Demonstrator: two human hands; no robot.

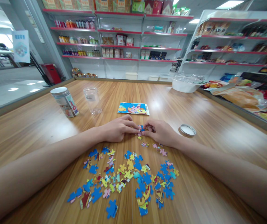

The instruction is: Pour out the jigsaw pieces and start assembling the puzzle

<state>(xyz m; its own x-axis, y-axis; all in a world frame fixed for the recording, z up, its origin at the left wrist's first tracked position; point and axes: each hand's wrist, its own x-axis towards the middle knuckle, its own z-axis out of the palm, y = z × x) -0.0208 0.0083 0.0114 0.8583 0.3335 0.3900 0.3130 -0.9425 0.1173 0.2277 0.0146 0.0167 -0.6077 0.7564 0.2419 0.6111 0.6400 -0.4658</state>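
The left hand (117, 129) and the right hand (160, 132) meet fingertip to fingertip on the wooden desk (217, 118), and between them sits a small cluster of joined puzzle pieces (140, 128) — it lies straight ahead of both grips, with neither hand clearly the nearer. Both grips are pinched shut on the cluster from opposite sides, the left from its left edge, the right from its right; how tightly, I cannot tell. The cluster is small, mostly blue with pink and yellow, lying flat or nearly so, with no clear long axis. Nearer the person, the loose pieces (128, 179) are spread flat — blue, yellow and pink. Beyond the hands lies a picture card (133, 108), and further left an empty clear jar (92, 100) and a labelled jar (64, 101) stand upright; a lid (187, 129) rests just right of the right hand.
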